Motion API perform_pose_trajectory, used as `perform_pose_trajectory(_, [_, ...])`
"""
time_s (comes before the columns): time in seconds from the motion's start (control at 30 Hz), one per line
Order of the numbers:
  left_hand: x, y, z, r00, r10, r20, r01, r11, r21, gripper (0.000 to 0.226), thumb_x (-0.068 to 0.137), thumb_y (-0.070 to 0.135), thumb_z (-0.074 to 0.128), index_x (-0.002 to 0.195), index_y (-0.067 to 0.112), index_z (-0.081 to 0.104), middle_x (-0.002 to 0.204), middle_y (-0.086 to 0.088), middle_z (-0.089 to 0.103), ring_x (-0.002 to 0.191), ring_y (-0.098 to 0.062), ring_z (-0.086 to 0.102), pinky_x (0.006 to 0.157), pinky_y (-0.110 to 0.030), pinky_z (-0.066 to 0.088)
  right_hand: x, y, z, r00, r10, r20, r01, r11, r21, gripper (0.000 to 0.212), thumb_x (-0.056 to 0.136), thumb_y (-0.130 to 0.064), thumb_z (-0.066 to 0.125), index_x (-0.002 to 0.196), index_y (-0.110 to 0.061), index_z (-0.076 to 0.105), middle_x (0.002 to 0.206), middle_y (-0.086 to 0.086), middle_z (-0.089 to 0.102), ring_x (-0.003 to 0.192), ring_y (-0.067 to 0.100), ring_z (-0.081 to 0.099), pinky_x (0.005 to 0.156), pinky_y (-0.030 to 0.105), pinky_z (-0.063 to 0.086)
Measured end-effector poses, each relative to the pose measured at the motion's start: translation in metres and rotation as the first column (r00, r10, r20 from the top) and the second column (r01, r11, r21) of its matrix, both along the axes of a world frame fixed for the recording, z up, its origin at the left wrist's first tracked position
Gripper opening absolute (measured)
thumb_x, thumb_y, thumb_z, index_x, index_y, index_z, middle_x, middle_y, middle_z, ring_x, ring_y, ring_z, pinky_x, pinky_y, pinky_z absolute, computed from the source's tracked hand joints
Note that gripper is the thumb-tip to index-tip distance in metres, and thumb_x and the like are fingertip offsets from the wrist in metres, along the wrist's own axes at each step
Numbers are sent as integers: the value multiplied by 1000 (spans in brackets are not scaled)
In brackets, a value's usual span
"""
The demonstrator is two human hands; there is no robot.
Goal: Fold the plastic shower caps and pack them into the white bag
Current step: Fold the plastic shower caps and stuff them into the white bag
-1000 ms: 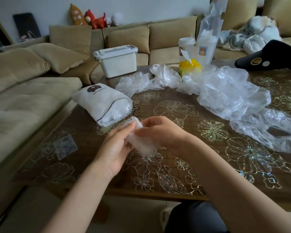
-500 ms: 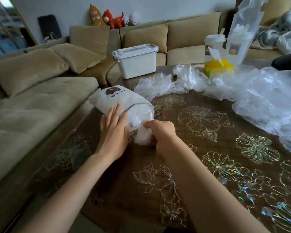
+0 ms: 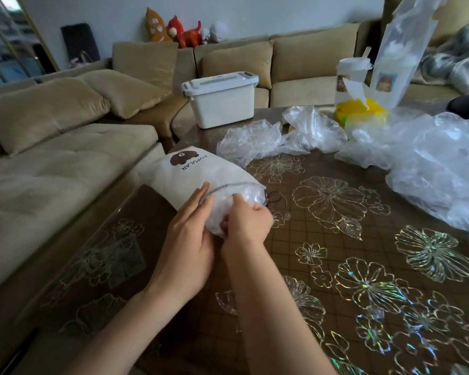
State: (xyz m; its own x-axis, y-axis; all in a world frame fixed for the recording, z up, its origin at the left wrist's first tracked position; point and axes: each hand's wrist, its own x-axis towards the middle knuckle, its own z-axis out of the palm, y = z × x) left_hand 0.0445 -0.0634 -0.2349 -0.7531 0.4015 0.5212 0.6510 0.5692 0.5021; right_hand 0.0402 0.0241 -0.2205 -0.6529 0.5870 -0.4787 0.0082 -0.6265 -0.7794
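Head view: bench (image 3: 336,234), loose shower caps (image 3: 431,169), white bag (image 3: 190,174).
Caps heap at far right; the bag lies on its side near the left edge. The left hand (image 3: 187,239), fingers straight, rests on its mouth; the right hand (image 3: 248,221) curls round a folded cap (image 3: 220,209) in the opening.

Single head-worn wide-angle view, facing forward and down, close over table (image 3: 322,253), sofa (image 3: 65,163) beyond

bare table (image 3: 322,266) right of white bag (image 3: 201,171), loose caps (image 3: 431,169) heaped far right, storage box (image 3: 222,104) behind
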Motion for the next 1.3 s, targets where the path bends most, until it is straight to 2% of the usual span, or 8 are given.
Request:
perform_pose_trajectory(0.23, [30, 0, -5, 994, -108, 27, 109, 993, -55, 60, 86, -1, 50, 143, 11, 35, 150, 2, 28, 138, -4, 24, 110, -8, 14, 18, 10, 4, 992, 77, 100, -105, 944, 312, 9, 87, -2, 46, 83, -10, 47, 88, 10, 55, 65, 18, 48, 45, 15, 32])
perform_pose_trajectory(0.37, [38, -3, -10, 998, -59, 30, 62, 992, -109, 61, 83, 5, 37, 144, 12, 33, 151, -1, 29, 139, -9, 25, 110, -8, 12, 28, 12, 4, 984, 172, -53, -177, 975, -134, 19, 88, -2, 44, 70, -8, 45, 65, 8, 55, 43, 11, 51, 42, 15, 43])
perform_pose_trajectory(0.47, [40, -6, -13, 998, -60, 28, 64, 981, -181, 58, 88, -3, 39, 144, 10, 33, 151, 1, 26, 140, -10, 22, 113, -14, 12, 35, 17, 5, 957, 123, -263, -231, 871, -433, 25, 96, -20, 41, 103, -1, 56, 102, 19, 62, 93, 26, 64, 93, 36, 50])
perform_pose_trajectory(0.73, [38, -11, -29, 991, -58, -120, -8, 870, -494, 49, 89, 33, 36, 131, 14, 54, 141, -8, 47, 130, -25, 44, 101, -44, 42, 38, 27, 11, 888, 288, -359, -431, 793, -431, 68, 94, -58, 32, 128, -1, 49, 129, 23, 54, 119, 36, 52, 104, 44, 38])
perform_pose_trajectory(1.0, [0, -15, -17, 994, 84, 69, -23, 781, -624, 55, 100, 43, 26, 148, 18, 25, 158, 3, 10, 145, -10, 0, 118, -31, 3, 69, 75, 2, 843, 537, 39, -533, 823, 195, 45, 100, -43, 32, 109, -6, 56, 105, 14, 63, 92, 27, 62, 80, 37, 50])
perform_pose_trajectory(1.13, [11, 2, -3, 958, 283, -46, -252, 756, -604, 42, 100, 30, 33, 138, 19, 45, 154, 1, 27, 145, -13, 11, 113, -54, -10, 102, 125, 16, 943, 318, 94, -326, 835, 443, 24, 97, -22, 46, 83, -8, 60, 71, 7, 60, 65, 22, 55, 57, 30, 43])
perform_pose_trajectory(1.23, [47, 50, 6, 945, 244, -219, -307, 893, -330, 27, 90, 15, 51, 111, 12, 67, 143, -11, 44, 139, -26, 29, 110, -61, -1, 129, 172, 21, 963, -29, 267, -208, 545, 812, 10, 90, -16, 51, 91, -10, 59, 83, 7, 58, 73, 22, 56, 64, 23, 46])
perform_pose_trajectory(1.3, [64, 83, 7, 953, 84, -290, -177, 933, -314, 30, 87, 15, 50, 112, 11, 66, 141, -12, 47, 137, -26, 35, 111, -60, 4, 144, 191, 12, 870, -261, 417, -359, 244, 901, 28, 87, -19, 52, 114, -14, 54, 126, 14, 47, 118, 31, 44, 99, 34, 34])
